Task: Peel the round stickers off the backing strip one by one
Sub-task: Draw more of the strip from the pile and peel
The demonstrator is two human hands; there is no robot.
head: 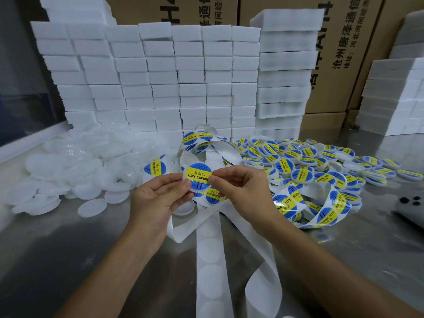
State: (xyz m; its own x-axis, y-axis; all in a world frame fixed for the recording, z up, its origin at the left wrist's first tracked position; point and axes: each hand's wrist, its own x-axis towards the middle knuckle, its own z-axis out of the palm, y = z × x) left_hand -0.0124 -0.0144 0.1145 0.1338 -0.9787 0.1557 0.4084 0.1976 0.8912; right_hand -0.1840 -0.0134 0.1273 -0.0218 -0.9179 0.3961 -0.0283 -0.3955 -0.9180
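White foam blocks (146, 74) stack behind a steel table (57, 253). Above it, the left hand (158, 198) and right hand (241, 187) each pinch an edge of one round sticker (198, 177), over the backing strip (210, 249) trailing below.

A round blue sticker with a yellow band reading "SOLDERING PASTE" (197, 177) is held upright above the metal tabletop, pinched at its left and right edges, its printed face toward the camera. Just below and behind it, the long white paper backing strip (210, 251) trails toward the camera, showing bare round outlines where stickers have come off. Further back and to the right the strip loops and curls, still carrying more of the same blue-and-yellow stickers (285, 204) along its length.
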